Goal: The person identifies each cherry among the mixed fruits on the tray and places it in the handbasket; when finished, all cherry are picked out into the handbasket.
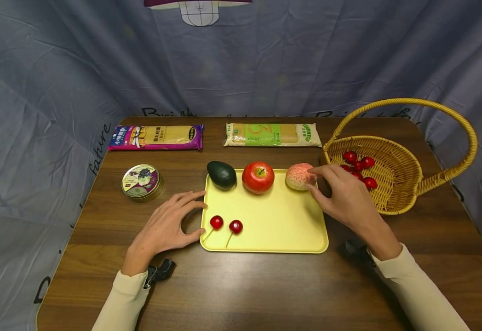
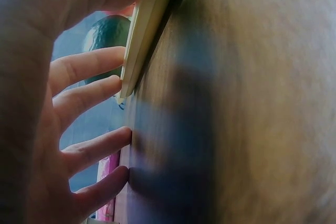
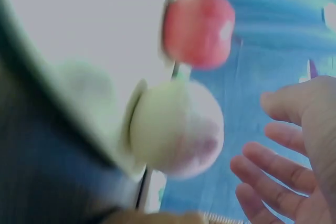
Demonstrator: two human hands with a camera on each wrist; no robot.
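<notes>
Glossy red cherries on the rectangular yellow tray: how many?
2: on the tray, a bright red cherry near the front-left corner, a darker red cherry just right of it. None looks hidden.

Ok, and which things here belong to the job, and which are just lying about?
Probably the job:
- yellow tray
- peach
- apple
- avocado
- two cherries
- basket
- red fruit inside it

Apparently just lying about:
- round tin
- purple packet
- green packet

Long sleeves, plain cream: left sleeve, right sleeve, both fairly close-fitting, cuffs ending at the wrist. Left hand bare; black strap below it, small boxy black unit on the thumb side. Right hand bare too, dark wrist unit there, partly hidden, details unclear. Fingers slim, tips rounded.
</notes>
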